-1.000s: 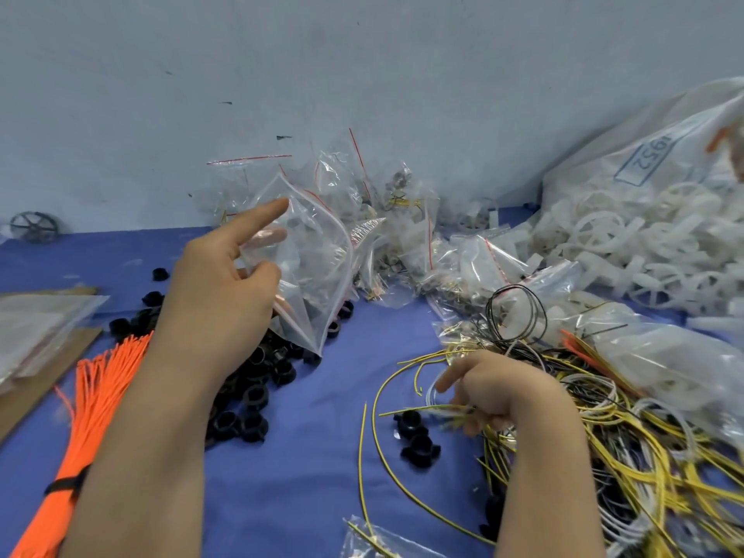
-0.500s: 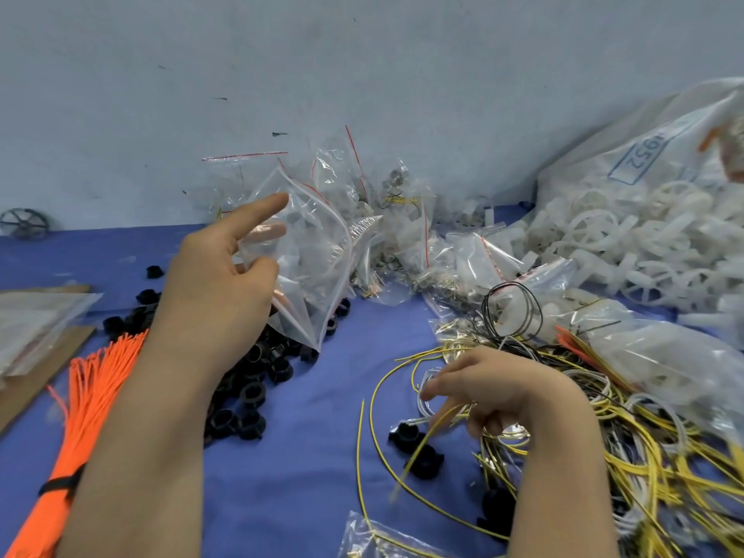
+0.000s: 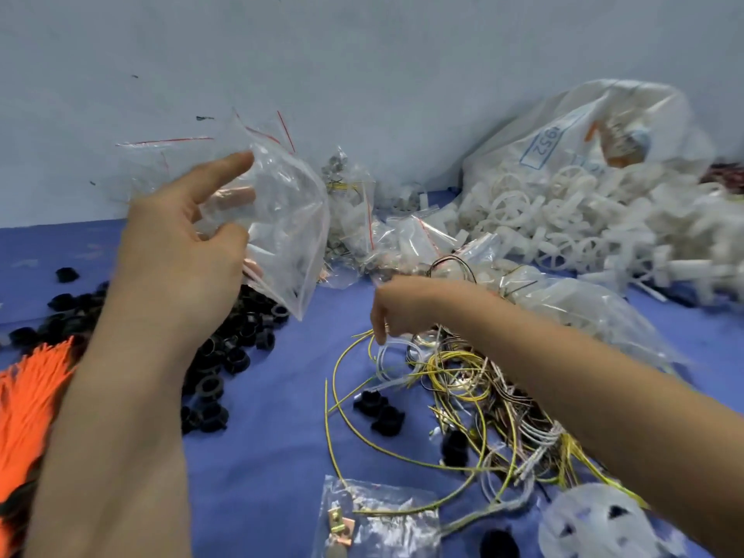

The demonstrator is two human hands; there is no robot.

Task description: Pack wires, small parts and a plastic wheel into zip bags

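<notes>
Zip bag (image 3: 282, 219), one, clear with red seal line: hanging in the upper left-centre of the frame, mouth spread, held up off the table. Left hand (image 3: 181, 251), one: gripping that bag, index finger along the outside, other fingers showing through the plastic from inside, thumb curled against the near face.

Right hand (image 3: 398, 308), one: reaching into the centre of the frame, fingers bent downward and pinching a white wire (image 3: 386, 356) lifted from the tangle.

Wire tangle (image 3: 475, 380), one heap, yellow, white and dark strands, too many to count: lying centre-right on the blue table (image 3: 282, 457), loose yellow loops trailing to its left.

Black ring parts (image 3: 225, 356), one large scatter, uncountable: spreading across the left-centre beneath the left wrist. Small black cluster (image 3: 380, 412), about three pieces: sitting apart, just left of the tangle.

Filled zip bags (image 3: 362, 219), several, count unclear: piling against the wall at centre.

White plastic wheels (image 3: 563, 219), one large heap: spilling from a big printed sack (image 3: 583, 130) at upper right.

Orange tie bundle (image 3: 28, 404), one: lying at the left edge.

Packed small bag (image 3: 378, 521), one, holding metal parts: lying at bottom centre. Perforated white wheel (image 3: 596, 525), one: sitting at lower right.
</notes>
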